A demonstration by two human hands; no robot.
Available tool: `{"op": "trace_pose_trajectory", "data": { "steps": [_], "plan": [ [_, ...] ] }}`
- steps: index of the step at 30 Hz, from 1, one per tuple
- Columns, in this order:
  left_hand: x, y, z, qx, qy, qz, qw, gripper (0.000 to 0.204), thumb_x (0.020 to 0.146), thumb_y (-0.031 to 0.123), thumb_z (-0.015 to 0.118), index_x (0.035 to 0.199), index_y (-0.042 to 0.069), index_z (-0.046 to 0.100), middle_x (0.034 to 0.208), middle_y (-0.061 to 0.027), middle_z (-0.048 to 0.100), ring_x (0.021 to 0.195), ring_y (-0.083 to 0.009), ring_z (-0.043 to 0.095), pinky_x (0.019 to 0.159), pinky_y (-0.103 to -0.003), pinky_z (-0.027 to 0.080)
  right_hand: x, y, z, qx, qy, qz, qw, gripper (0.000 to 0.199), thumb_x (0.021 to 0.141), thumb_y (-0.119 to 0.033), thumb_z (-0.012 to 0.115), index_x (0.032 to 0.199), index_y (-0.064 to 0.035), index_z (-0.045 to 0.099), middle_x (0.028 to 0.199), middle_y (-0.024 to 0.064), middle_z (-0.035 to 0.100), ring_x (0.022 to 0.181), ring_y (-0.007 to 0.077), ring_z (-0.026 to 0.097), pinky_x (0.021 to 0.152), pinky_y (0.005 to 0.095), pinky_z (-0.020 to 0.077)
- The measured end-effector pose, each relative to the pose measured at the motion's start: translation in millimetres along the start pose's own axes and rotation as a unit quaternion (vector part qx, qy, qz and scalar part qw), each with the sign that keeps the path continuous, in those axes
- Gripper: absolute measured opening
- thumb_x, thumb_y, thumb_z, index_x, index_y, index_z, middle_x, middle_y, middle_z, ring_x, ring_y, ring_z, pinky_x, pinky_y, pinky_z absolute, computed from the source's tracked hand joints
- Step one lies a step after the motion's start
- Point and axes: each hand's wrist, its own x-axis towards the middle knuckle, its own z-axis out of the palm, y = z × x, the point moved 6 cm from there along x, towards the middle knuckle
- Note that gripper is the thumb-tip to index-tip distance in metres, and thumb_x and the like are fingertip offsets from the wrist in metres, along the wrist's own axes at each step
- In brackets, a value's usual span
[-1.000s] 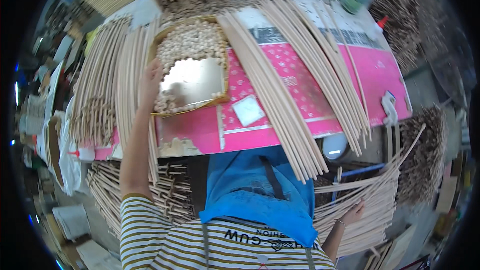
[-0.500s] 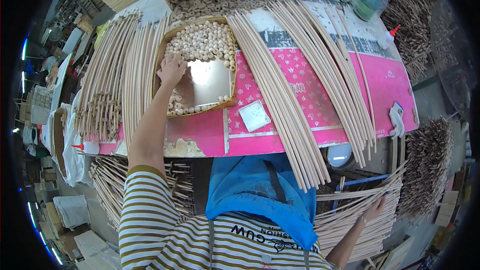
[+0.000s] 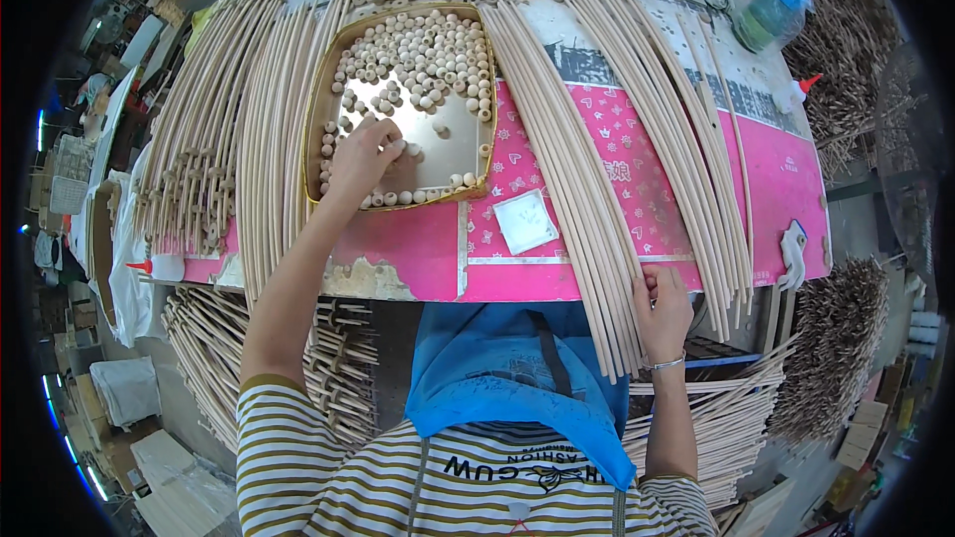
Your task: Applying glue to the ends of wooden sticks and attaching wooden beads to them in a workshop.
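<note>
Inside the yellow-rimmed box (image 3: 311,139), my left hand (image 3: 360,161) has thumb and fingers pinched on a round wooden bead (image 3: 399,145). More pale beads (image 3: 428,45) crowd the far part of the box, and some lie along its near rim. My right hand (image 3: 665,313) is at the table's front edge, fingers curled in. Its thumb side is against the outermost of a bundle of wooden sticks (image 3: 567,169), whose near ends jut past the edge. Whether a stick is between those fingers cannot be made out.
Left of the box lie plain sticks (image 3: 274,139) and sticks with beads or rings on them (image 3: 189,129). Another stick bundle (image 3: 667,139) lies to the right. A white square dish (image 3: 525,222), a glue bottle (image 3: 799,94) and a covered green container (image 3: 771,12) stand about. Stacked sticks (image 3: 716,428) sit below right.
My left hand has moved right and nearer within the box, and beads have spread over its bare bottom. My right hand has come up from the lower stick pile to the table edge.
</note>
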Motion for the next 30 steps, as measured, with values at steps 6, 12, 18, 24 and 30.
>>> {"op": "trace_pose_trajectory", "data": {
  "steps": [6,12,18,24,30],
  "plan": [
    [-19.8,11.3,-3.6,-0.145,0.024,-0.057,0.988,0.017,0.088,0.015,0.072,0.101,0.006,0.066,0.088,-0.0073,0.070,0.077,-0.0173,0.068,0.069,-0.032,0.052,-7.7,25.4,-12.6,0.091,0.059,0.029,0.994,0.012,0.096,-0.008,0.058,0.102,0.0021,0.061,0.084,0.0128,0.059,0.071,0.0220,0.057,0.065,0.0339,0.0469],
    [-63.7,77.4,-13.4,-0.586,-0.010,-0.101,0.804,0.024,0.097,0.010,0.062,0.119,0.000,0.064,0.099,-0.0059,0.068,0.093,-0.0110,0.064,0.081,-0.025,0.051,26.9,-52.1,-49.9,0.380,0.133,0.063,0.913,0.015,0.102,-0.010,0.054,0.109,-0.0015,0.062,0.087,-0.0025,0.058,0.073,0.0043,0.047,0.066,0.0219,0.0412],
    [-112.8,116.0,35.1,-0.710,-0.104,-0.159,0.678,0.027,0.101,0.015,0.058,0.124,0.001,0.062,0.103,-0.0084,0.069,0.095,-0.0150,0.067,0.086,-0.028,0.054,76.6,-119.8,4.0,0.253,-0.052,-0.112,0.960,0.008,0.094,-0.007,0.066,0.098,-0.0004,0.066,0.083,0.0075,0.064,0.074,0.0139,0.062,0.066,0.0271,0.0473],
    [-136.2,116.1,71.5,-0.735,-0.121,-0.223,0.629,0.028,0.103,0.018,0.056,0.125,0.001,0.060,0.108,-0.0110,0.069,0.101,-0.0180,0.067,0.090,-0.031,0.055,95.5,-143.9,31.8,0.238,0.009,-0.174,0.955,0.013,0.096,-0.014,0.065,0.095,-0.0010,0.065,0.081,0.0099,0.064,0.069,0.0191,0.064,0.061,0.0316,0.0483],
    [-134.0,121.7,86.1,-0.749,-0.136,-0.227,0.607,0.027,0.103,0.018,0.056,0.124,0.001,0.058,0.111,-0.0118,0.069,0.104,-0.0180,0.067,0.093,-0.030,0.055,101.7,-149.6,41.9,0.214,-0.003,-0.196,0.957,0.017,0.099,-0.018,0.063,0.096,-0.0018,0.064,0.081,0.0079,0.061,0.072,0.0170,0.060,0.064,0.0302,0.0460]
  ]
}}
